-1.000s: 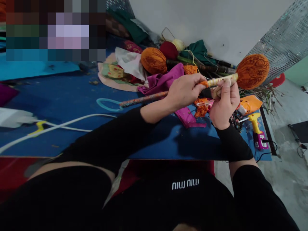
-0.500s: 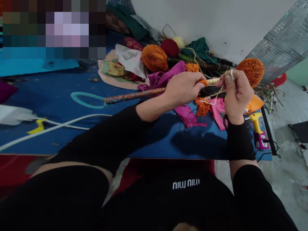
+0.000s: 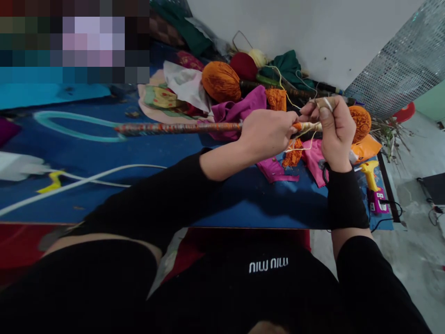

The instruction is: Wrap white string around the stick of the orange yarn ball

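Wrapped stick [image 3: 174, 128] in our grasp, we hold it above the bench [image 3: 243, 211], its orange ball end [image 3: 362, 124] partly behind our right hand [image 3: 337, 132]. A second ago it slanted up toward that end; now it lies nearly level and has shifted to our left, so more of the patterned shaft shows, and the blue loop [image 3: 37, 117] on its other end reaches further out. The fingers of our left hand [image 3: 266, 132] clench the shaft beside the pale-wrapped stretch. Our right hand is higher on that stretch than it was, its fingers pinching the pale yarn [image 3: 292, 103], we judge, with a white strand across one. That likely keeps the yarn taut against a steadied shaft. Pink cloth [image 3: 314, 160] lies just below, near the yellow glue gun [image 3: 370, 175].
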{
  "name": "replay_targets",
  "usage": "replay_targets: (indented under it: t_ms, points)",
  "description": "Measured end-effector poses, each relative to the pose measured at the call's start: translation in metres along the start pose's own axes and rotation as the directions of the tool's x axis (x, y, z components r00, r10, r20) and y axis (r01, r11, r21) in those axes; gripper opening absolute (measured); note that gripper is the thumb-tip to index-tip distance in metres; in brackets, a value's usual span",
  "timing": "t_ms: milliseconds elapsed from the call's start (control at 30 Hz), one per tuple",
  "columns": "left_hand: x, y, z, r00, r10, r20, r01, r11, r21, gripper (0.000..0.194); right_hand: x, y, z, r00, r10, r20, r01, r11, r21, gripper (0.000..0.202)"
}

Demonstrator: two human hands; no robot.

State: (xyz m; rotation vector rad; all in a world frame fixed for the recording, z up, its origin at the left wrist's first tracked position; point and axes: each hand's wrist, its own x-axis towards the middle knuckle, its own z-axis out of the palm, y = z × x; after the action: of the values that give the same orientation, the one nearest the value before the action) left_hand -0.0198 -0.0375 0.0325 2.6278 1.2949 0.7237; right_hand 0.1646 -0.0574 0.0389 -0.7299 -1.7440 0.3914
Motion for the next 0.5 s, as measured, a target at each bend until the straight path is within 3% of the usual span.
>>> replay_targets:
  t_ms: [167, 500]
  points:
    - [0.0, -0.003, 0.006, 0.988, 0.128, -0.092, -0.112, 0.981, 0.161, 0.029, 0.002, 0.003, -0.002, 0.986, 0.163, 0.035, -0.162, 0.986, -0.03, 0.032]
    - [-0.001, 0.001, 0.012, 0.942, 0.305, -0.138, -0.243, 0.907, 0.343, 0.039, 0.001, 0.013, -0.005, 0.968, 0.248, 0.049, -0.246, 0.969, -0.032, 0.044]
